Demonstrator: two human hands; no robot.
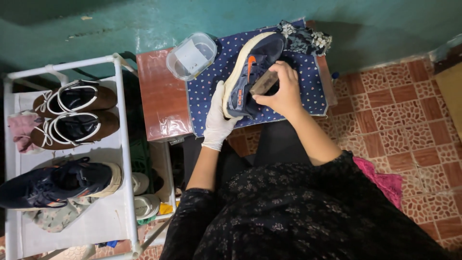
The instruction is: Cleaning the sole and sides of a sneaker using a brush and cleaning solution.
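— Nearest, what is seen?

— Closest in, the left hand [217,120], in a white glove, is pressed against the pale sole of a navy sneaker [250,72], which is propped on its side and steadied there. The right hand [284,91], bare, is closed around a small brown block [264,83], seemingly a brush or sponge, held against the shoe's upper.

— And where is the shoe set?

— On a blue dotted cloth [308,82] spread over a reddish-brown table [159,96]. Just beside the toe, a clear plastic container [192,55] is stood; a floral rag [305,38] is bunched at the far edge.

— What might go wrong?

— The shoe is balanced on its edge, so it could be tipped if the gloved grip were loosened under pressure from the block. The container, being so near, could be knocked by the toe.

— How does the shoe look?

— Dark navy fabric, orange markings on the side, a thick cream sole. Whether it is wet cannot be told.

— Farther off?

— To the left, a white rack [122,144] is seen, where brown shoes [72,113] and a matching navy sneaker [57,185] are kept.
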